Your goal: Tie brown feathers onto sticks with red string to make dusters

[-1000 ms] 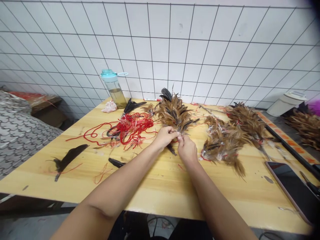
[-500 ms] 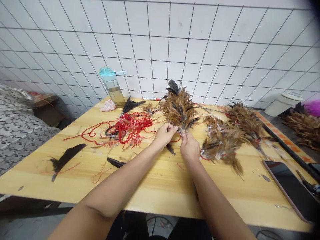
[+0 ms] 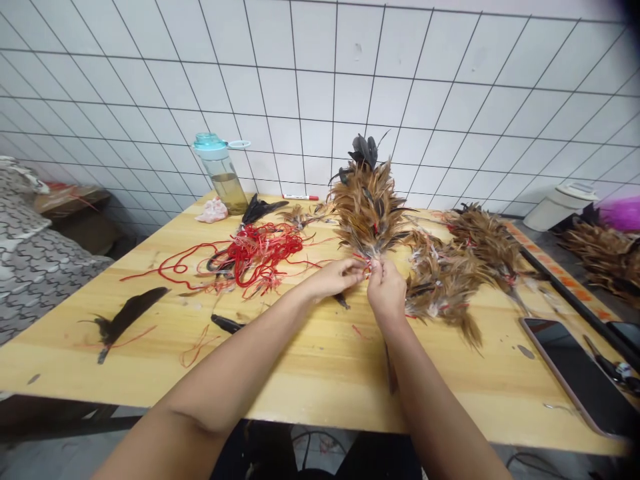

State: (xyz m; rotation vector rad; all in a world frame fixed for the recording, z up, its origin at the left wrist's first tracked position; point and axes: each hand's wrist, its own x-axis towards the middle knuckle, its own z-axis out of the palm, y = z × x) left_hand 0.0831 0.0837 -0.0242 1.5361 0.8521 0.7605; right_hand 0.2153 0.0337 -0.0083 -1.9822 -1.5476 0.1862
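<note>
A feather duster (image 3: 370,207) with brown feathers and a black tuft at its top stands raised in front of me. My right hand (image 3: 387,288) is wrapped around its stick, just below the lowest feathers. On the left side of that spot, my left hand (image 3: 340,277) has its fingertips closed on red string by the duster's base. A tangled pile of red string (image 3: 265,257) lies to the left, and one strand runs from it toward my left hand. Bundles of brown feathers (image 3: 445,280) rest just right of my right hand.
A water bottle (image 3: 225,177), a pink-white lump (image 3: 212,210) and a red marker (image 3: 300,197) sit at the back. A black feather (image 3: 130,317) lies on the left. On the right are a phone (image 3: 575,377), scissors (image 3: 613,367), a black rod (image 3: 570,293) and another feathered piece (image 3: 487,240).
The duster has swung more upright and slightly right. My left hand has shifted from above the base to its left side, and red string now shows there. My right hand keeps its grip.
</note>
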